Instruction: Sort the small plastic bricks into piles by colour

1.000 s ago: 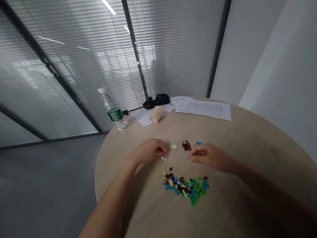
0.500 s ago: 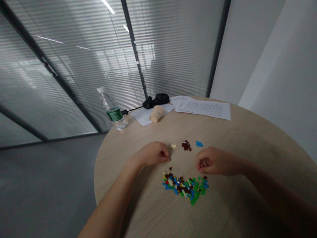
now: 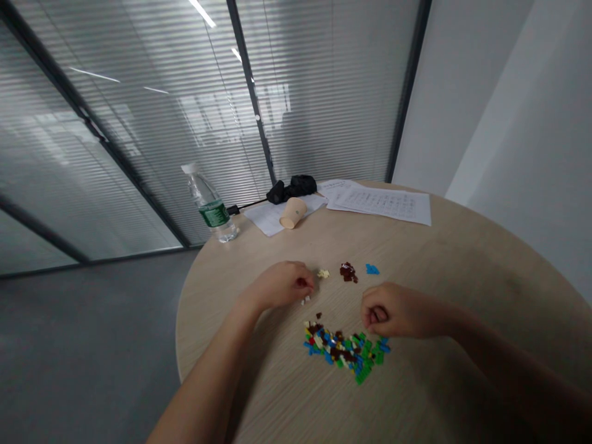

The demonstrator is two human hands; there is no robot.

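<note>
A mixed heap of small toy building bricks (image 3: 340,348), in green, blue, dark brown, cream and some red and yellow, lies on the table in front of me. My left hand (image 3: 287,285) is closed with curled fingers, just left of a small cream brick group (image 3: 323,273). Below its fingertips lie a few whitish bricks (image 3: 306,300). My right hand (image 3: 395,310) is closed too, its fingertips at the heap's upper right edge. Whatever either hand pinches is hidden. Dark brown bricks (image 3: 348,272) and blue bricks (image 3: 372,269) form separate groups beyond the hands.
On the round wooden table (image 3: 272,382), a plastic water bottle (image 3: 213,209) stands at the far left. A paper cup (image 3: 293,213) lies on its side on a sheet, near a black bundle (image 3: 296,187). Printed papers (image 3: 383,203) lie at the back, before blinds.
My right hand has moved slightly down and left, to the heap's edge. The left hand has shifted slightly up and left, and whitish bricks now show below its fingers.
</note>
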